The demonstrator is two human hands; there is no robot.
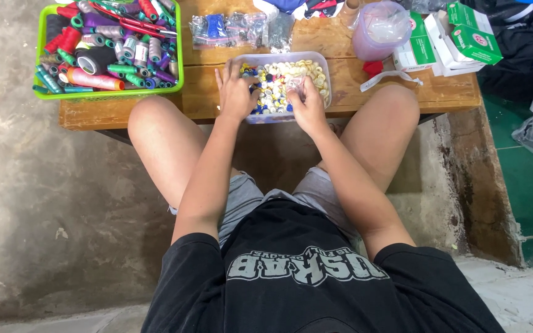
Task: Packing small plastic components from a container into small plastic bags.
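— Where are your hands right now?

— Both are in the clear plastic tub (pixel 323 66) of buttons (pixel 279 83). My left hand (pixel 235 92) lies flat on the tub's left side, fingers spread and pointing away from me, palm down on the buttons; it grips nothing. My right hand (pixel 306 102) is at the tub's near right part, fingers curled together around something small and pale. It looks like a button or a scrap of clear wrap, but I can't tell which.

— And your arms?

— Both reach straight forward from my shoulders, nearly extended, running between my bare knees to the table.

— How far along does the sorting look?

— Early, I'd judge. The buttons are still a mixed heap of white, cream, blue and dark ones, and I see no separate pile set out on the wood.

— Where does the tub sit?

— At the near edge of the wooden table (pixel 451 92), about the middle, overhanging that edge a little.

— What's around it?

— A green basket (pixel 39 61) of thread spools (pixel 97 80) at the table's left end, with red-handled scissors (pixel 132 23) on top. Small clear packets (pixel 229 29) lie just behind the tub. A lilac pitcher (pixel 377 31) stands toward the far right, green-and-white boxes (pixel 464 34) beside it, and a white ribbon (pixel 387 77) lies near the tub's right.
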